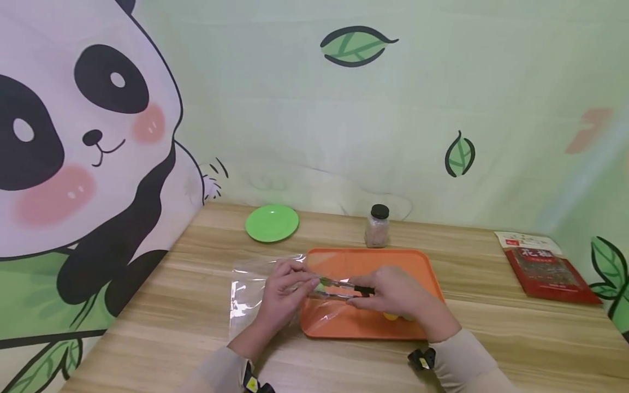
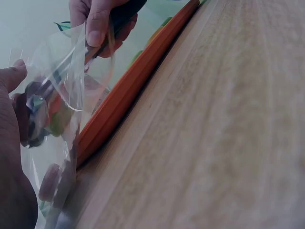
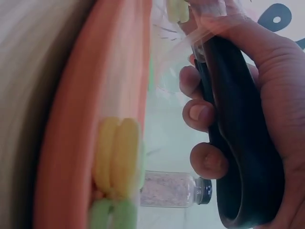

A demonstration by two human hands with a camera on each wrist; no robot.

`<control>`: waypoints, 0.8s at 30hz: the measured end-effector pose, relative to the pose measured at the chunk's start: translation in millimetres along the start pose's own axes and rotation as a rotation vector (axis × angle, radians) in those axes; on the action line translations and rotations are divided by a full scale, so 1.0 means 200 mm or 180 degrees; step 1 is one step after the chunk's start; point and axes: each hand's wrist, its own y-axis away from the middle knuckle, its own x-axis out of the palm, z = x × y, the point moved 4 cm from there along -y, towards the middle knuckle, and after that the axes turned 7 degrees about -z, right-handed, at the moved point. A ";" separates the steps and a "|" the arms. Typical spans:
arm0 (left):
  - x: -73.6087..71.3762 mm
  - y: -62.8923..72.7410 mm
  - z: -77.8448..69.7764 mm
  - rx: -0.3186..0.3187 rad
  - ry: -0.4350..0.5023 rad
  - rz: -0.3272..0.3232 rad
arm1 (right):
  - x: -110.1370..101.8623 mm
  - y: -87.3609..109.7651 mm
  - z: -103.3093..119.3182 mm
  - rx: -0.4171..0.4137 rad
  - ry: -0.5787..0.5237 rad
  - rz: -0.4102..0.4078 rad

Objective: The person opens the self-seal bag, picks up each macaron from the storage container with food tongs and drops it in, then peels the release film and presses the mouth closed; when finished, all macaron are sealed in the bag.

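My left hand holds the mouth of a clear plastic bag at the left side of the orange tray. My right hand grips black-handled metal tongs, whose front ends reach into the bag. Between the tong ends sits a small light-green piece, seen through the film. Its kind is unclear. In the right wrist view, yellow pieces and green pieces lie in the tray, mostly hidden under my right hand in the head view.
Behind the tray stands a glass jar with a black lid and pale contents. A green plate lies at the back left. Far right on the wooden table rests a red and white packet. A printed panda backdrop borders the table.
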 end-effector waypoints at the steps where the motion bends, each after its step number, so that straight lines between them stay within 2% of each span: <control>1: 0.00 0.00 0.00 0.0012 -0.0005 -0.0010 | 0.01 0.00 0.00 0.0022 -0.0024 0.0007; 4: -0.01 0.00 0.00 0.0057 -0.0027 -0.0040 | 0.00 0.01 -0.03 0.0172 -0.0069 -0.0023; 7: -0.01 0.00 0.00 0.0031 -0.0103 -0.0081 | -0.04 0.06 -0.09 0.0317 0.0006 -0.0176; 10: 0.00 0.00 0.01 -0.0115 -0.0209 -0.0106 | -0.08 0.16 -0.17 0.0381 -0.0030 -0.0328; 13: 0.01 0.03 0.09 -0.0256 -0.0320 -0.0078 | -0.12 0.31 -0.25 0.0492 -0.0044 -0.0405; 15: 0.02 0.05 0.14 -0.0295 -0.0361 -0.0044 | -0.15 0.40 -0.30 0.0655 0.0112 -0.0452; 17: 0.02 0.06 0.19 -0.0296 -0.0404 -0.0014 | -0.18 0.49 -0.35 0.0925 0.0387 -0.0523; 21: 0.02 0.05 0.19 -0.0302 -0.0419 -0.0021 | -0.19 0.59 -0.41 0.1436 0.0843 -0.0549; 24: 0.01 0.06 0.20 -0.0327 -0.0417 -0.0028 | -0.17 0.62 -0.41 0.1575 0.0921 -0.0528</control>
